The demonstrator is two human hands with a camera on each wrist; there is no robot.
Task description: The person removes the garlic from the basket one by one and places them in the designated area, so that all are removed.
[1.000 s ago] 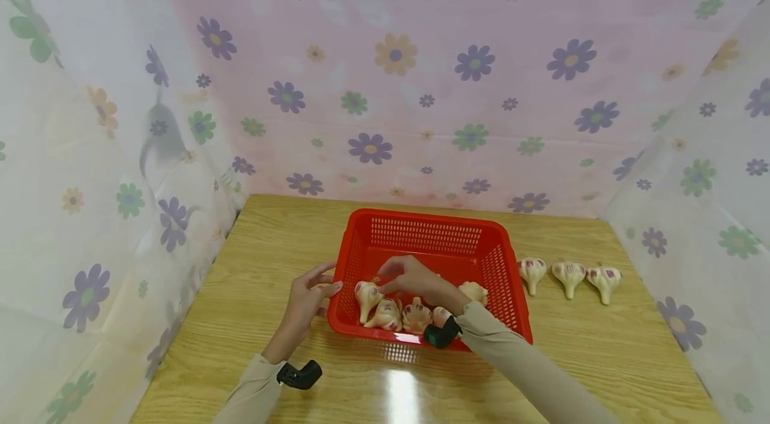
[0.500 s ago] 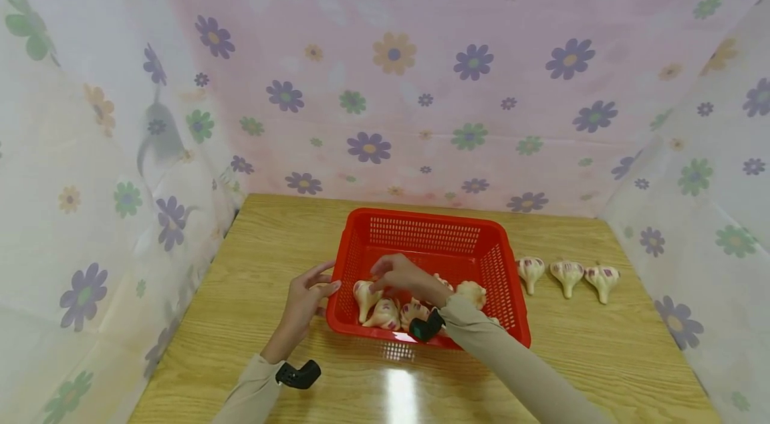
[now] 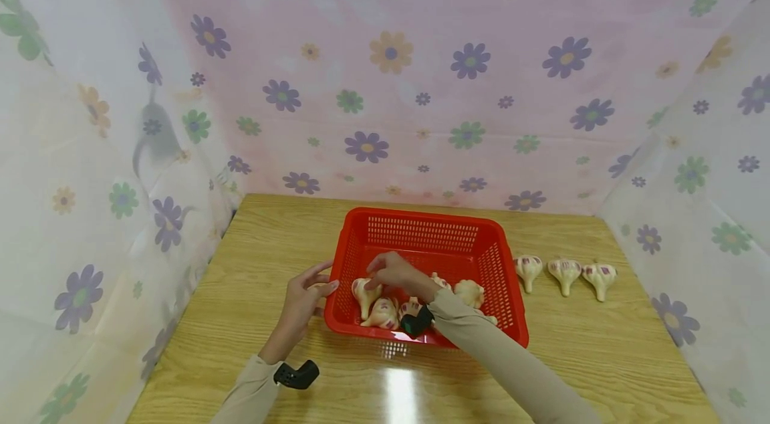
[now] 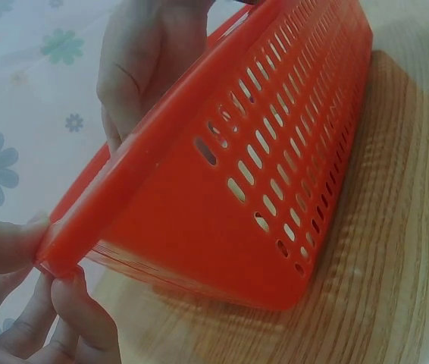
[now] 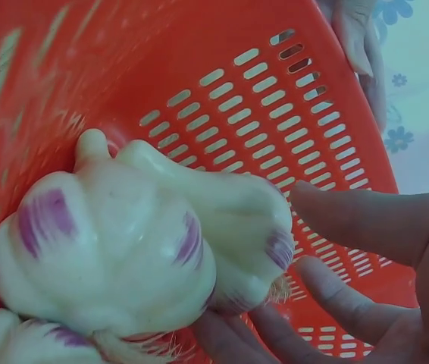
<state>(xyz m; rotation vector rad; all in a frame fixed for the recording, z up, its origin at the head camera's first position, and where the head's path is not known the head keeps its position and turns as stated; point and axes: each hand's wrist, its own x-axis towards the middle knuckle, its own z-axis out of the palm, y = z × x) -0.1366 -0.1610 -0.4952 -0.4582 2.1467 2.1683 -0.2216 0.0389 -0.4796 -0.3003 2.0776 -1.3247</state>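
Observation:
A red slotted plastic basket (image 3: 433, 213) holds several white garlic bulbs (image 3: 381, 315) with purple streaks, gathered along its near side. My left hand (image 3: 301, 297) grips the basket's left rim, its thumb and fingers pinching the edge between them in the left wrist view. My right hand (image 3: 394, 271) reaches inside, over the left end. In the right wrist view, its thumb and index finger stand apart at the root end of a garlic bulb (image 5: 245, 227). Other fingers of that hand pass behind and below the bulbs, partly hidden. A larger garlic bulb (image 5: 108, 250) overlaps that one.
Three garlic bulbs (image 3: 565, 273) lie in a row on the wooden table (image 3: 283, 230), right of the basket. A floral cloth (image 3: 421, 110) hangs behind the table and on both sides.
My right hand has shifted slightly left inside the basket, closer to the leftmost garlic bulb. The left hand has kept its grip on the rim, and the basket has stayed in place.

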